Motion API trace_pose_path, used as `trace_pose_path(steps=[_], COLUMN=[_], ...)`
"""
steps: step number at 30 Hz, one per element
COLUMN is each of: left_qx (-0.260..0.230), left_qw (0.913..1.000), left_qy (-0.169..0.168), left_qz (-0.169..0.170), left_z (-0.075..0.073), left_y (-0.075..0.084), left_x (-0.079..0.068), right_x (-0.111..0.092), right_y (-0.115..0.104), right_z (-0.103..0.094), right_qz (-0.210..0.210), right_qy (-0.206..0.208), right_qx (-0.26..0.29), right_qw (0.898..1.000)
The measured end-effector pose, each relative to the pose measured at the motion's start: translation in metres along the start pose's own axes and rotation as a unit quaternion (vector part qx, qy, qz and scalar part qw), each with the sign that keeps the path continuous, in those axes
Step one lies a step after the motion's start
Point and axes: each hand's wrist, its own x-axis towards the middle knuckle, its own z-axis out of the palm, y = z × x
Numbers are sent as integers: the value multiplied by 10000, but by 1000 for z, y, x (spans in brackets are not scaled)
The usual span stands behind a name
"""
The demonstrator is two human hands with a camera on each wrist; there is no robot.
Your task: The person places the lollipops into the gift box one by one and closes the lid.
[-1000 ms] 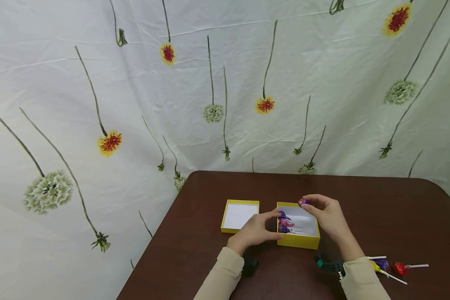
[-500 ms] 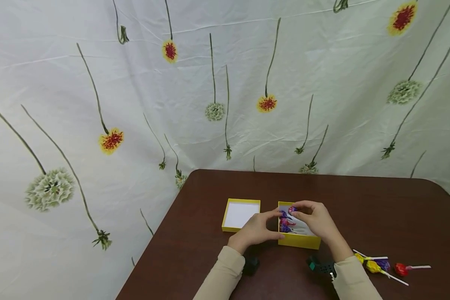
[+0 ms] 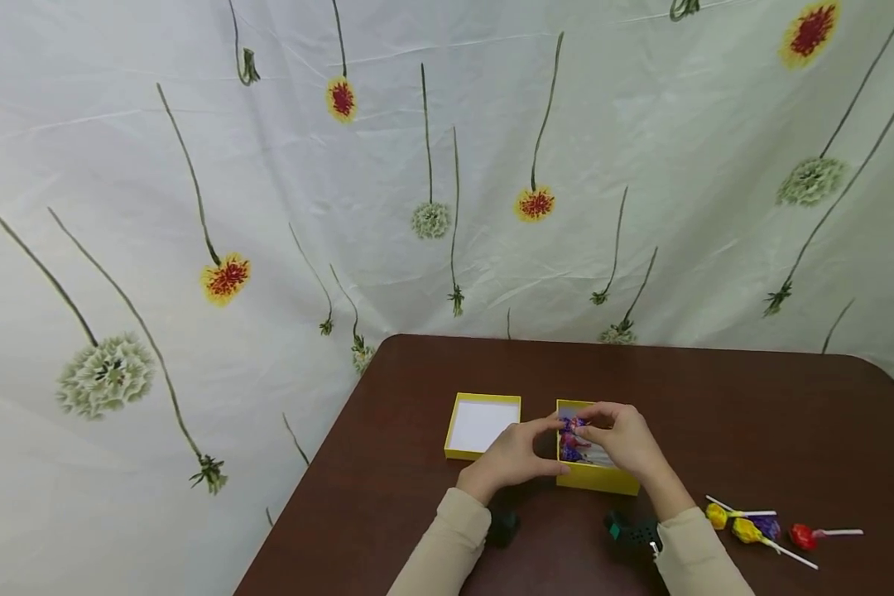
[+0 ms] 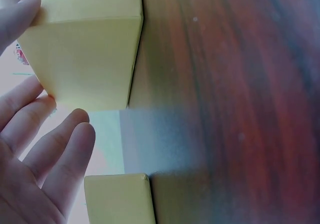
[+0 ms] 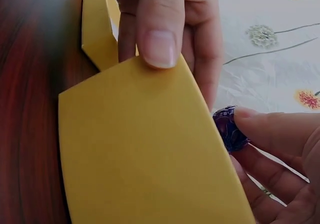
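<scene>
A yellow open-topped box [image 3: 598, 478] with a pale inside stands on the dark table. My left hand [image 3: 512, 454] grips its left end, the thumb on the near wall and the fingers over by the far side. In the left wrist view the box's yellow end wall [image 4: 85, 58] shows between thumb and fingertips. Between thumb and fingers, my right hand [image 3: 626, 439] pinches a lollipop by its purple wrapped head [image 5: 230, 129], inside the box opening at its left part. Other wrapped lollipops [image 3: 572, 451] lie along the box's left side, partly hidden by both hands.
The yellow-rimmed lid [image 3: 483, 424], white inside up, lies left of the box. At the right, several lollipops are on the table: yellow [image 3: 747, 531], purple [image 3: 769, 526] and red [image 3: 802, 536]. A flower-printed cloth [image 3: 387, 165] hangs behind the table [image 3: 715, 397].
My right hand has carried the pinched lollipop leftward and down, from above the box's far edge to the candies at its left side. The left hand keeps its grip on the box.
</scene>
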Motion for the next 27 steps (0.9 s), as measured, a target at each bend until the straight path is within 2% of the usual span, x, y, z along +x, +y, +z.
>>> trace_pose_path(steps=[7,19,27], left_qx=[0,-12,-18], left_qw=[10000,9999,10000], left_qy=[26,6,30], left_qz=[-75,-101,53], left_z=[-3,3,4], left_y=[3,1,1], left_x=[3,0,2], right_x=[2,-2,0], right_y=[-3,-1,-4], right_z=[0,5,6], right_qz=[30,399,273], right_qy=[-154,-106,-70], right_qx=[36,-67,-112], right_qw=[9999,9991,9995])
